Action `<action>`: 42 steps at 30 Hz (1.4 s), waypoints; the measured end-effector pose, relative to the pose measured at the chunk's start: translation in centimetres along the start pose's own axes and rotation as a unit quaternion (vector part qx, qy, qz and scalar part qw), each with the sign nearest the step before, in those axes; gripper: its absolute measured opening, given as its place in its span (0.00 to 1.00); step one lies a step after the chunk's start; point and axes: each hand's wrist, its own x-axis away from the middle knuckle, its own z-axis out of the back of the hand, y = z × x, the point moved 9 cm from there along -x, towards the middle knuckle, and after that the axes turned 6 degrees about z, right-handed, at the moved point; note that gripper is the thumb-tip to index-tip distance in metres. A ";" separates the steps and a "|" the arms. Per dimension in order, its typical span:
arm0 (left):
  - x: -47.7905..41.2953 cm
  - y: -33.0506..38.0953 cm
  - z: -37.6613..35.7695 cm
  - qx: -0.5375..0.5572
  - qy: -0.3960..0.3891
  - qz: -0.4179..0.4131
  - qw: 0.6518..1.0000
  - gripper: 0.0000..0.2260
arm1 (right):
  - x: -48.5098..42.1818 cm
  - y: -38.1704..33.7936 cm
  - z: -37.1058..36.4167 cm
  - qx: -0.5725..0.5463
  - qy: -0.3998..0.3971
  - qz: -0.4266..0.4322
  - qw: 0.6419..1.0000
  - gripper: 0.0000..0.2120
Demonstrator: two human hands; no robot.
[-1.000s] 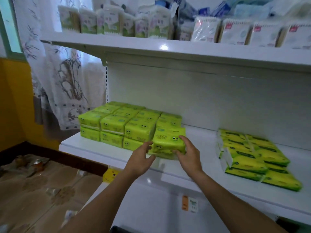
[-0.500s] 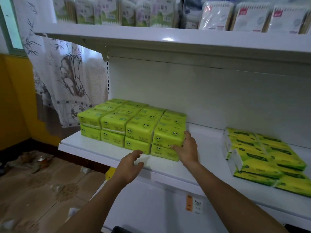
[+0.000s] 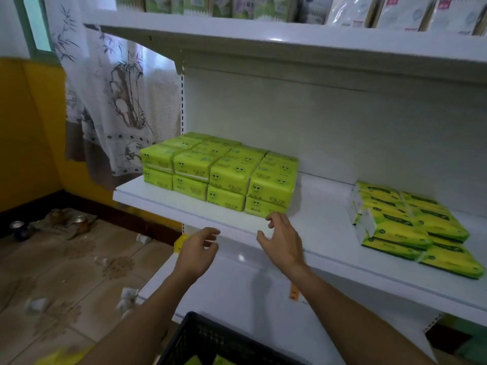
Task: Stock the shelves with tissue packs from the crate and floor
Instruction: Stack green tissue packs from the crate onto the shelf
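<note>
A: So, where are the tissue packs?
B: Stacked on the shelf; more seemingly in the crate. Left hand, right hand empty, fingers relaxed. Likely light, squashy, slick: hold opposite sides.

In the middle of the frame a white shelf carries a block of bright green tissue packs, stacked two high, toward its left end. Just below the block both hands hang at the shelf's front edge, holding nothing. The left hand has loosely bent fingers. The right hand has spread fingers, just in front of the nearest pack. At the right lie yellow-green packs. A black crate shows at the bottom edge.
</note>
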 end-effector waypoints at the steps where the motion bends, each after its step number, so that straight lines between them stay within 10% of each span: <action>1: 0.7 -1.5 -0.2 -0.004 -0.002 0.014 1.000 0.11 | 0.8 -0.3 -1.4 -0.011 -0.011 0.005 1.000 0.16; 22: 10.5 -40.4 -15.2 -0.046 -0.092 0.404 0.909 0.16 | 22.7 17.9 -39.6 -0.011 -0.439 -0.186 0.879 0.19; 29: 12.1 -46.0 -18.9 -0.001 -0.090 0.466 0.880 0.16 | 25.5 21.4 -46.6 0.048 -0.549 -0.107 0.827 0.26; 42: 13.5 -50.3 -23.8 0.006 -0.132 0.490 0.861 0.17 | 28.2 28.7 -49.6 0.128 -0.498 -0.296 0.805 0.32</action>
